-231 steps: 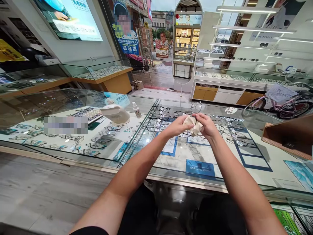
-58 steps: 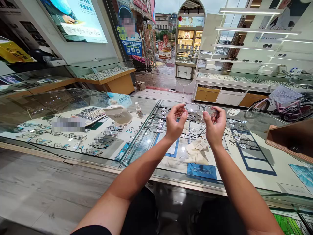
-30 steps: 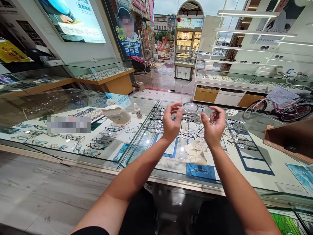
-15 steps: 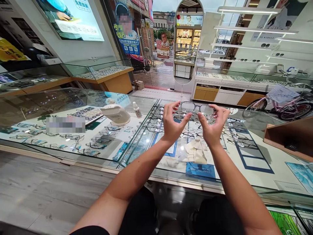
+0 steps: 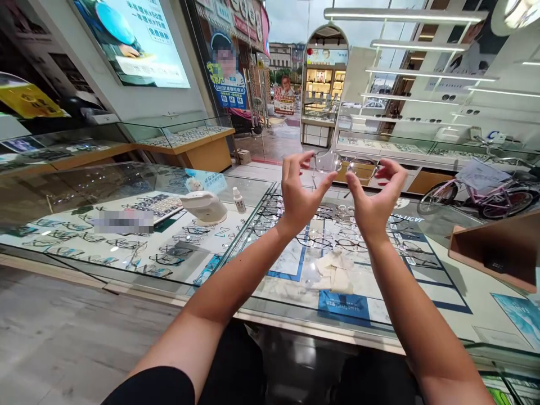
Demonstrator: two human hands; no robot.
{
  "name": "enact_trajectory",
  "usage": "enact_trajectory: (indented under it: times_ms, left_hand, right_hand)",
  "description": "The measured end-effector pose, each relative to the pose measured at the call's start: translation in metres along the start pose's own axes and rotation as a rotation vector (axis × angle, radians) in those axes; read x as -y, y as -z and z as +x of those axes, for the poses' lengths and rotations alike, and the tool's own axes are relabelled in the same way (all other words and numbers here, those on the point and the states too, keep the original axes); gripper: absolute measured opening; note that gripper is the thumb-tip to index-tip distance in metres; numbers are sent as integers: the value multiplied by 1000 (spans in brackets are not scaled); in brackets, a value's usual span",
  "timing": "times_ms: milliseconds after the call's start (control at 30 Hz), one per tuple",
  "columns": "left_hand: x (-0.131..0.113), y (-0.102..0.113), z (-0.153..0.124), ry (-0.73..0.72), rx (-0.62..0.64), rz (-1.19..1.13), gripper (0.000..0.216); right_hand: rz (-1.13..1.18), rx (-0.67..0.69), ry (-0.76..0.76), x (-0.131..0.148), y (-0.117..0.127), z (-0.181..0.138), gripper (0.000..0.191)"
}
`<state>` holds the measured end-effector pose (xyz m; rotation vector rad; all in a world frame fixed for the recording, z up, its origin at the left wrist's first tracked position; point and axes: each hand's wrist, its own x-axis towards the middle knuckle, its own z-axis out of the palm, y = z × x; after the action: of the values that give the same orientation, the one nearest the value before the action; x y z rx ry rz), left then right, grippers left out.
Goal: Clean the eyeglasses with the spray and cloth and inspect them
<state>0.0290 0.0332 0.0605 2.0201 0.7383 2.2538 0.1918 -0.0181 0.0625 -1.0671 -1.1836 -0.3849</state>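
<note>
A pair of eyeglasses with a thin frame and clear lenses is raised above the glass counter. My left hand grips its left side between thumb and fingers, and my right hand does the same at the right side. Both thumbs point inward below the lenses. Below my hands, a crumpled cream cloth lies on the glass, beside a blue card. Rows of spectacle frames show in the display case under the hands.
A white curved device and a small white spray bottle stand left on the counter. A brown wooden box sits at the right. Beyond are an oval mirror and a pink bicycle.
Both hands have risen slightly with the eyeglasses, which now look tilted differently. The camera view has shifted, so the counter appears a little lower.
</note>
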Motion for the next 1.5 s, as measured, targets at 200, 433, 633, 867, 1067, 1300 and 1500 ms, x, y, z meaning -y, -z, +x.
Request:
enact_trajectory:
  times_ms: [200, 433, 633, 867, 1067, 1300, 1500]
  left_hand:
    - [-19, -15, 53, -52, -60, -22, 59]
    - [-23, -11, 56, -21, -59, -86, 56]
    - [-23, -13, 54, -54, -44, -76, 57]
    - [-29, -9, 51, -42, -22, -135, 56]
    - [-35, 0, 54, -42, -38, -121, 55]
    - [-34, 0, 54, -24, -7, -61, 57]
    - [-37, 0, 52, -42, -37, -58, 56]
  right_hand:
    - [2, -103, 143, 24, -5, 55, 67]
    - [-43, -80, 164, 35, 3, 55, 62]
    - [-35, 9, 113, 32, 15, 59, 56]
    - [70, 121, 54, 31, 15, 57, 60]
    - [62, 128, 56, 37, 18, 55, 57]
    - [68, 131, 49, 35, 20, 56, 59]
    - [75, 162, 34, 34, 21, 55, 59]
